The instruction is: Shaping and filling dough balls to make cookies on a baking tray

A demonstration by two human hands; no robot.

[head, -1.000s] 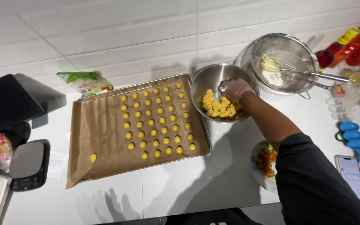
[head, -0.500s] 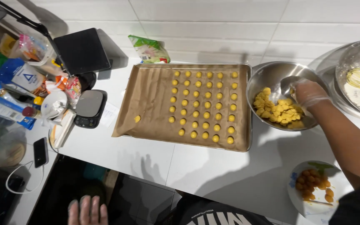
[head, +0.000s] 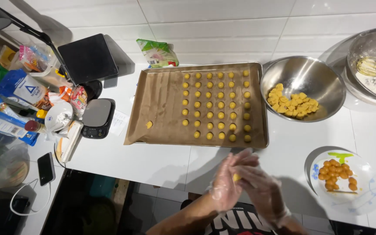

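Note:
My left hand (head: 223,182) and my right hand (head: 263,190), both in thin clear gloves, are pressed together over the counter's front edge. A small yellow dough piece (head: 236,177) is squeezed between them. Just beyond them lies a baking tray (head: 153,102) lined with brown paper, with several rows of small yellow dough balls (head: 216,105) and one stray ball (head: 149,124) at its left. A steel bowl (head: 303,76) to the tray's right holds yellow dough chunks (head: 291,102).
A plate (head: 362,191) with orange balls sits at the front right. A second steel bowl (head: 370,52) with a whisk (head: 373,66) is at the back right. A kitchen scale (head: 96,116), dark tablet (head: 88,56), green bag (head: 157,52), packets and a phone (head: 45,168) crowd the left.
My right hand has come out of the steel bowl and met my left hand at the counter's front edge, with a dough piece between them. The view shifted slightly.

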